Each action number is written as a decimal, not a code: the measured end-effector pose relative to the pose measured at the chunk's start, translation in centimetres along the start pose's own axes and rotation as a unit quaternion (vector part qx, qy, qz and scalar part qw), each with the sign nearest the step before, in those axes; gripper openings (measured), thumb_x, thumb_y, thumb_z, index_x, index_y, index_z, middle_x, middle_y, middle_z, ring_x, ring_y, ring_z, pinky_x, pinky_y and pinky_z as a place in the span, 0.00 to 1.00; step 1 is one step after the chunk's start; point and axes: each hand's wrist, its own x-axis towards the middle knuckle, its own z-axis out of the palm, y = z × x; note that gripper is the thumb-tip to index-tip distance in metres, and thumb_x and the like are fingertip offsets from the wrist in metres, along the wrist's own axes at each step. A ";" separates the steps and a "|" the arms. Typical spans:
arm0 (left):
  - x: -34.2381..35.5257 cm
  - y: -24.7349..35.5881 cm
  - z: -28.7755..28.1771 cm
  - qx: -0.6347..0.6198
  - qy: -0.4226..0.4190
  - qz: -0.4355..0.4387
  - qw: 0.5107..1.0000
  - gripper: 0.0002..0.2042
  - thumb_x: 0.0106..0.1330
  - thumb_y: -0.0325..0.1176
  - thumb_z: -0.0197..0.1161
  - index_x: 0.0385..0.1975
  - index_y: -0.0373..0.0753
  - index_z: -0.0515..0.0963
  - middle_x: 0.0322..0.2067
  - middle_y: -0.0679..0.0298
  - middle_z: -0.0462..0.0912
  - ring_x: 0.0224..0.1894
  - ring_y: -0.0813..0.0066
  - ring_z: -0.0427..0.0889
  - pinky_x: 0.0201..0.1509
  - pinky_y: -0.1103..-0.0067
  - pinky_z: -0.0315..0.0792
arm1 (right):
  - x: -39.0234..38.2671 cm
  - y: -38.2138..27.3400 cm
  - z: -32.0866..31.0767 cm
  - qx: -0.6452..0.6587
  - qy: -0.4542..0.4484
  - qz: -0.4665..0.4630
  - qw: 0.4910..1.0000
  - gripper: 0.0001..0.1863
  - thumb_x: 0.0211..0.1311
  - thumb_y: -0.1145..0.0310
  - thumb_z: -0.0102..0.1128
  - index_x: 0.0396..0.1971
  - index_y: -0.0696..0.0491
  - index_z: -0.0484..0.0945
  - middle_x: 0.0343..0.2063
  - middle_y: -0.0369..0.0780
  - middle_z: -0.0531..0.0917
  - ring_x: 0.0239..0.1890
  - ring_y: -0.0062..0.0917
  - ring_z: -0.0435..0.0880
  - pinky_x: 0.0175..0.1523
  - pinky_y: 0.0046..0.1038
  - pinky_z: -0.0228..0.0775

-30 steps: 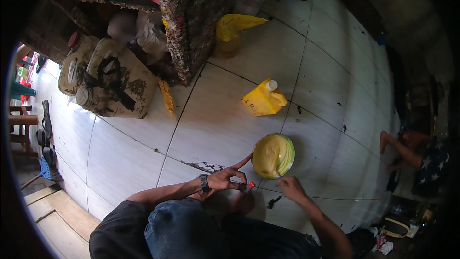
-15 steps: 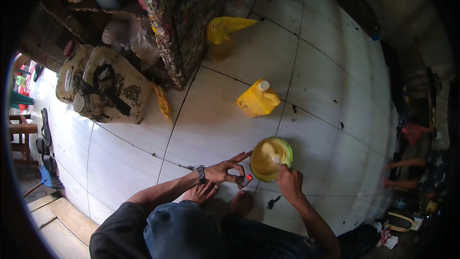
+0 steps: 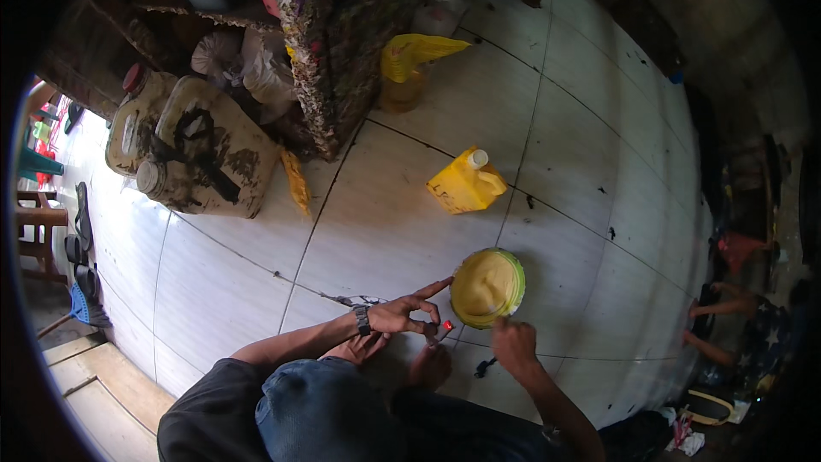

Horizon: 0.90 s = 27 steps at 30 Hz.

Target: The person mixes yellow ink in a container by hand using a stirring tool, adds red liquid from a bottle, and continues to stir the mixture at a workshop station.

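Observation:
A round tub with a green rim stands on the tiled floor, holding a creamy yellow mixture. My right hand is closed at its near right edge around a stirrer, whose pale, motion-blurred end dips into the mixture; its handle is hidden by the fist. My left hand, with a watch on the wrist, reaches to the tub's left side, its index finger stretched out against the rim. Between thumb and other fingers it pinches a thin stick with a glowing red tip, seemingly a cigarette.
Beyond the tub stands a yellow jerrycan. Large stained jerrycans are at left, beside a paint-crusted bench. A yellow bag covers a container behind. Sandals and a blue broom lie far left. Another person's arms show at right.
My right hand has drawn slightly back toward me, and the stirrer's end has shifted within the mixture. My left hand stays at the rim. The whole view has shifted slightly.

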 end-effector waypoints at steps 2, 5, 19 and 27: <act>-0.2 0.7 0.2 -0.037 0.008 -0.029 0.999 0.07 0.58 0.26 0.67 0.35 0.42 0.80 0.75 0.52 0.34 0.76 0.54 0.37 0.75 0.67 0.47 | 0.4 0.2 -0.7 0.062 0.014 -0.006 0.998 0.04 0.46 0.74 0.58 0.18 0.53 0.73 0.11 0.42 0.76 0.12 0.36 0.77 0.20 0.37 0.70; -0.9 0.8 0.6 -0.070 0.008 -0.039 0.997 0.07 0.58 0.26 0.67 0.36 0.42 0.80 0.75 0.52 0.34 0.76 0.56 0.39 0.74 0.68 0.50 | 0.2 1.3 -1.2 0.027 0.007 0.089 0.996 0.02 0.46 0.76 0.56 0.20 0.53 0.73 0.10 0.43 0.76 0.13 0.38 0.78 0.22 0.39 0.72; -2.4 -0.1 1.3 -0.081 -0.005 -0.057 0.995 0.07 0.60 0.21 0.61 0.37 0.38 0.79 0.75 0.54 0.31 0.62 0.61 0.68 0.61 0.72 0.71 | -0.7 -1.3 -1.0 0.131 -0.008 0.213 0.968 0.07 0.58 0.70 0.57 0.22 0.55 0.75 0.13 0.46 0.78 0.19 0.43 0.82 0.28 0.44 0.73; -3.6 -0.4 1.9 -0.065 -0.017 -0.096 0.993 0.07 0.59 0.25 0.65 0.36 0.41 0.80 0.75 0.55 0.32 0.75 0.62 0.47 0.70 0.70 0.60 | 3.0 1.0 -4.0 -0.030 0.059 0.058 0.996 0.10 0.57 0.71 0.59 0.38 0.54 0.82 0.25 0.42 0.79 0.36 0.36 0.80 0.40 0.37 0.72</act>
